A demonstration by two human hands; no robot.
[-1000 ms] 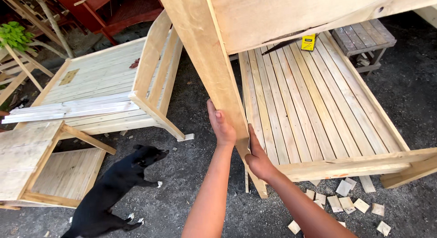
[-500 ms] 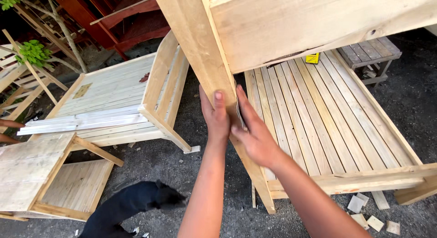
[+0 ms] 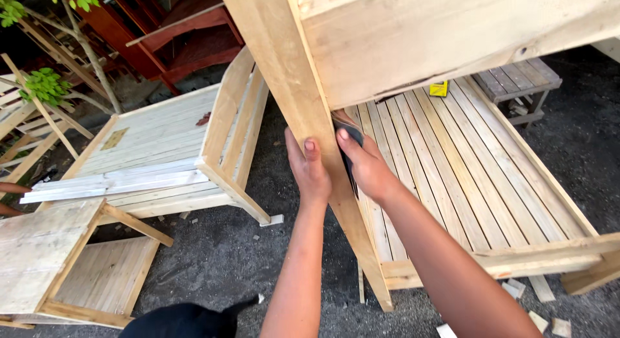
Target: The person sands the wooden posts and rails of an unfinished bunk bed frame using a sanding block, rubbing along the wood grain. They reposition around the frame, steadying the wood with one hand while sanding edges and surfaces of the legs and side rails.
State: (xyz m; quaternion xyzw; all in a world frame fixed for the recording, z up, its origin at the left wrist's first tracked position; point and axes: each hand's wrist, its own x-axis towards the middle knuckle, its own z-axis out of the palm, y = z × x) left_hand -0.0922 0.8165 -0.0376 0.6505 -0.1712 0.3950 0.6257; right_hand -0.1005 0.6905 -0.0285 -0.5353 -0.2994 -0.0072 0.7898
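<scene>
Left hand point(image 3: 309, 170) grips the pale wooden leg point(image 3: 303, 118); right hand point(image 3: 365, 165) presses dark sandpaper point(image 3: 349, 134) against the leg's right face

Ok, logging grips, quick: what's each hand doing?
Left hand: closed around the wooden leg.
Right hand: presses a dark sanding pad against the leg.

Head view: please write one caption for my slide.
Both hands, left hand and right hand, grip a pale wooden leg.
</scene>
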